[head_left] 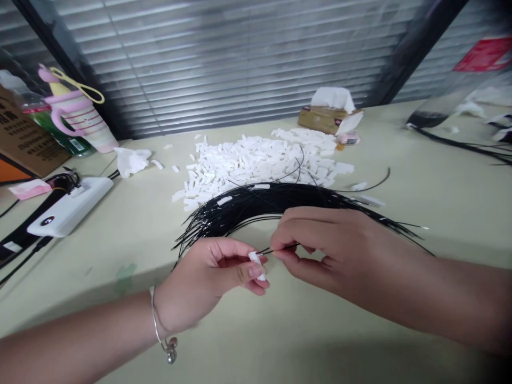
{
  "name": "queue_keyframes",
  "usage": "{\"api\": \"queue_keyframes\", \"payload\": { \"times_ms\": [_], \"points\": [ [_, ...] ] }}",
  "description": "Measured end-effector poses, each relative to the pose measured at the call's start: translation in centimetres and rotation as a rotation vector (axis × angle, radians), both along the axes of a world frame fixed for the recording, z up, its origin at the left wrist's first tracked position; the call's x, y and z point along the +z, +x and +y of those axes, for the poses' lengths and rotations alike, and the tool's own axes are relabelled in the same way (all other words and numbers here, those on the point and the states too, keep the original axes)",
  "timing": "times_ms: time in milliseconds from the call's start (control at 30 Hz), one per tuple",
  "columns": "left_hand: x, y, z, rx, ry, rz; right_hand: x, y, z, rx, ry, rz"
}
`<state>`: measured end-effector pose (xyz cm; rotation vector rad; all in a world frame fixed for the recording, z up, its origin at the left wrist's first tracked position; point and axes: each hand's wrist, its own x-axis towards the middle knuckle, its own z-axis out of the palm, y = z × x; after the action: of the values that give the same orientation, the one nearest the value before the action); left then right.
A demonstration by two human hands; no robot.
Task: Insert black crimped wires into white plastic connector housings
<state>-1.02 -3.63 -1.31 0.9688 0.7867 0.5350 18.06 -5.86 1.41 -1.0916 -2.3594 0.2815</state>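
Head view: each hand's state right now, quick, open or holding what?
Left hand: closed, holding a small white piece.
Right hand: closed, pinching thin black wires.

Two hands (200,288), one bracelet (154,312), one power bank (76,207), one mug (94,124), two bottles (78,145), one carton (24,125), one tissue pack (318,118), one desk (240,341); white pieces (248,160) and wires (268,200) too many to count.

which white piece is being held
The white piece pinched in the left hand; the others lie on the table, many heaped, or atop the black wire bundle.
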Motion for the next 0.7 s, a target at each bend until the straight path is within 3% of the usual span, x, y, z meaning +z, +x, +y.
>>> {"api": "queue_keyframes", "payload": {
  "times_ms": [500,700],
  "points": [
    [0.0,-0.2,0.1,-0.03,-0.05,-0.04,-0.4,0.6,0.5,0.263,0.376,-0.144],
    [0.0,-0.4,0.4,-0.063,-0.081,-0.066,0.1,0.9,0.6,0.253,0.451,-0.13]
  ]
}}
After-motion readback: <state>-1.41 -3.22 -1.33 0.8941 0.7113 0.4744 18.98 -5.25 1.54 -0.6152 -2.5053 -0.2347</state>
